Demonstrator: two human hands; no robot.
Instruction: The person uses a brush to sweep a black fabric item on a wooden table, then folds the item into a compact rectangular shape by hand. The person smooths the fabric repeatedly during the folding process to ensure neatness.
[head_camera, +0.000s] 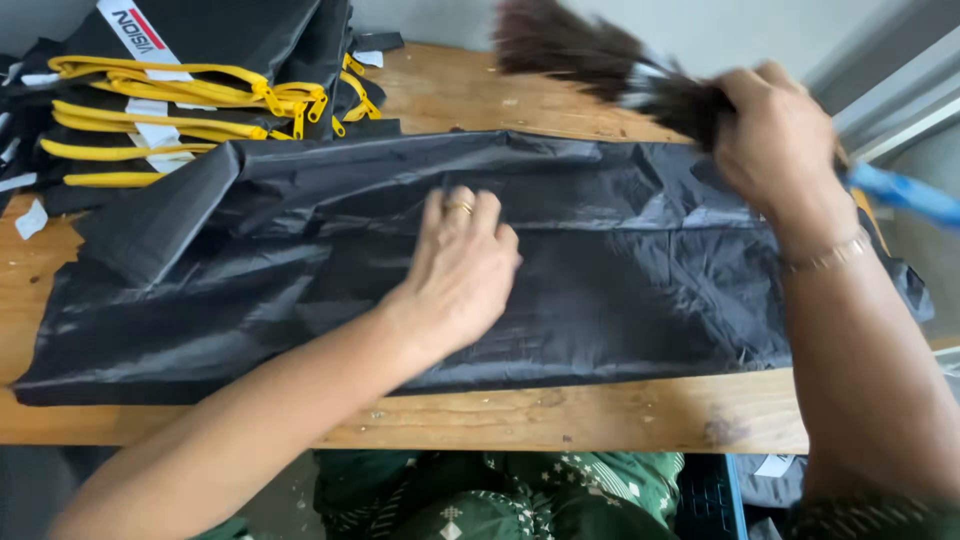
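Note:
A long piece of black fabric (620, 290) lies folded across the wooden table (560, 412). My left hand (460, 270) rests flat on its middle, fingers together, a ring on one finger. My right hand (785, 140) is raised over the fabric's right end and grips a feather duster (590, 55) with dark brown feathers and a blue handle; the duster is blurred. A thin bracelet sits on my right wrist.
A stack of black fabric pieces with yellow zippers (190, 95) and white labels lies at the table's back left. Small white tags (30, 218) sit near the left edge. Below the front edge are my green patterned clothes (500, 495) and a dark crate (705, 500).

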